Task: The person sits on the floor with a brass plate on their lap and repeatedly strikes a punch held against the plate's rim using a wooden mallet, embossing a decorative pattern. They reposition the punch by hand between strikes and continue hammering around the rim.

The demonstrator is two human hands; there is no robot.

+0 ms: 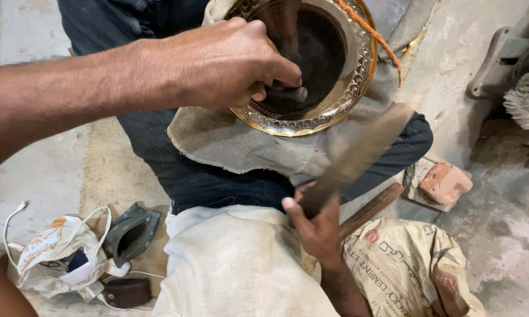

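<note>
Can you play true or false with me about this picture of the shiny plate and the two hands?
1. The left hand holds a small punch tool against the brass plate. True.
2. The right hand is empty. False: it grips a blurred wooden mallet.
3. The plate rests on a grey cloth over the lap. True.
4. A broken brick lies on the floor to the right. True.
5. The plate's rim is plain and smooth. False: it has a scalloped, embossed pattern.
6. The face mask sits inside the plate. False: it lies on the floor at lower left.
</note>
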